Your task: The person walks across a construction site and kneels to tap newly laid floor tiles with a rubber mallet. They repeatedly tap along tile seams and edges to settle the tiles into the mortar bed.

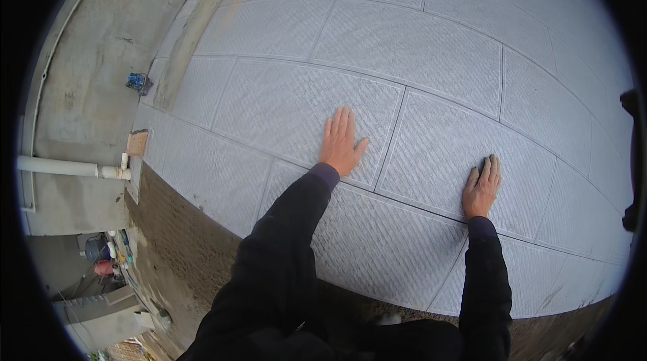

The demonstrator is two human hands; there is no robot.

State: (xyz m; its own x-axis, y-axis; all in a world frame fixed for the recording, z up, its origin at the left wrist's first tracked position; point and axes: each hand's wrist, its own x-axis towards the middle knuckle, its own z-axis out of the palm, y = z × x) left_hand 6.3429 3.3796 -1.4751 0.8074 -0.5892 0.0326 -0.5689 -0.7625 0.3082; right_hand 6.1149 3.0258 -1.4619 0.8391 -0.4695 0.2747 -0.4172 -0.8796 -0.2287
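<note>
Grey paving slabs with fine slanting grooves and smooth borders spread out before me. My left hand (342,144) lies open, palm down with the thumb out, near the right end of one paving slab (276,101). On the neighbouring paving slab (431,138), across a narrow dark joint, rests my right hand (482,189). Its fingers are stretched out, and their tips look dark with dirt. Neither hand holds anything. Both arms, in black sleeves, reach over a nearer paving slab (377,246).
Brown bare bedding (185,236) runs along the slabs' near edge. At left stand a concrete wall (101,84) and a white pipe (67,167). A small blue tool (138,82) sits by the wall, and a reddish block (137,143) nearby. Farther below left lie assorted items, including a red object (103,267).
</note>
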